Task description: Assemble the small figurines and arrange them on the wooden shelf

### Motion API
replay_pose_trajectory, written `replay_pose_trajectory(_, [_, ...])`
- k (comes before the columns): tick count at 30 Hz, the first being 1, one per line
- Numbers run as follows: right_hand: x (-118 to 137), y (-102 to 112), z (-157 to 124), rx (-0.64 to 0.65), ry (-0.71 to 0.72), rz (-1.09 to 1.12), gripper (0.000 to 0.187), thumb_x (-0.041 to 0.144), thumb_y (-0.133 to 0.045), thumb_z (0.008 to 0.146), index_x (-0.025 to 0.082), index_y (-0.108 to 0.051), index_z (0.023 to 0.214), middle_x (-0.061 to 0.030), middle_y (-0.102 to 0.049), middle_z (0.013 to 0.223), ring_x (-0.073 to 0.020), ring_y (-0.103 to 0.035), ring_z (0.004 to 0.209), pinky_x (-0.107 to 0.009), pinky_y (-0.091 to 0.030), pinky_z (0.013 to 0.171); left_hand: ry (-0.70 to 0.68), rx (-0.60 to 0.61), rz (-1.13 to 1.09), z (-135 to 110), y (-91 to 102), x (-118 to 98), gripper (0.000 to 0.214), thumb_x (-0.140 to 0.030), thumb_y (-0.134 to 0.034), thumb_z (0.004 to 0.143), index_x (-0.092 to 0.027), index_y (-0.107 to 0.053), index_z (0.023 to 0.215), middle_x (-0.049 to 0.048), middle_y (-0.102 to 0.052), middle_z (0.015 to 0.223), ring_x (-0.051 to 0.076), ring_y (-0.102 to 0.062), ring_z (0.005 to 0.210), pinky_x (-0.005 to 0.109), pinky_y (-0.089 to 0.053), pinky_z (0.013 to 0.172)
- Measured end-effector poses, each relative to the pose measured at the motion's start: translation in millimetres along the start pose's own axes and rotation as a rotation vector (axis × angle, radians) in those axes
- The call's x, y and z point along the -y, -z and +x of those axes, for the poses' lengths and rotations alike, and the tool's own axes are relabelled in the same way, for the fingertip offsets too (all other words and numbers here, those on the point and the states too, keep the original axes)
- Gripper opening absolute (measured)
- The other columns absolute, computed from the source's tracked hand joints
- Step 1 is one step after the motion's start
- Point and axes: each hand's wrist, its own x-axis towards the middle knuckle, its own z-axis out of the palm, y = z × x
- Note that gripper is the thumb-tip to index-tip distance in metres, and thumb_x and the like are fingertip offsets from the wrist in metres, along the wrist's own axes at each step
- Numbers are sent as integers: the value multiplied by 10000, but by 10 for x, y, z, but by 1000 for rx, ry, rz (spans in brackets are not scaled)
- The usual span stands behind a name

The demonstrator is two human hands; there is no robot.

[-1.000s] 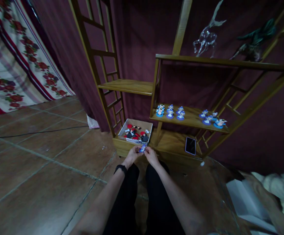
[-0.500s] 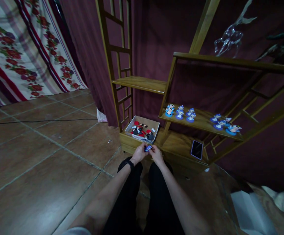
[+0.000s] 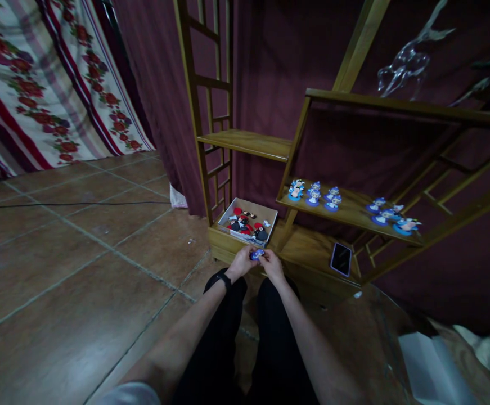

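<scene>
My left hand (image 3: 242, 262) and my right hand (image 3: 272, 263) meet above my knees, both pinched on a small blue figurine (image 3: 256, 254) held between them. A black band sits on my left wrist. Just beyond the hands stands an open cardboard box (image 3: 248, 219) with several red, black and white figurine parts, on the lowest board of a wooden shelf unit (image 3: 312, 247). Several finished blue figurines (image 3: 314, 194) stand in a group on the middle shelf, with more blue figurines (image 3: 390, 215) further right.
A dark phone (image 3: 341, 259) lies on the bottom shelf board to the right of the box. A glass deer (image 3: 409, 53) stands on the top shelf. A flowered cloth (image 3: 37, 73) hangs at left over tiled floor with a black cable (image 3: 59, 205). White paper (image 3: 432, 365) lies at lower right.
The view has swung left and slightly up, so the shelf sits further right in the picture. Both hands stay together on the blue figurine, turning it a little.
</scene>
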Motion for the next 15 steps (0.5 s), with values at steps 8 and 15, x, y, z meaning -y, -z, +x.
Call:
replay_pose_trajectory(8, [22, -1, -11, 2, -6, -11, 192, 257, -536, 710, 218, -605, 885, -12, -688, 842, -185, -638, 790, -339, -513, 726, -80, 24, 151, 5, 25, -46, 309, -72, -661, 529, -165, -611, 819, 17, -580, 792, 163, -531, 732, 292, -419, 713])
replay_pose_trajectory(15, [-3, 9, -17, 10, -10, -7, 196, 267, -540, 705, 214, -614, 879, -13, -692, 816, -187, -641, 763, -333, -514, 708, -120, 47, 222, -9, 11, -35, 313, -84, -649, 556, -159, -608, 857, 44, -560, 844, 182, -534, 770, 297, -426, 717])
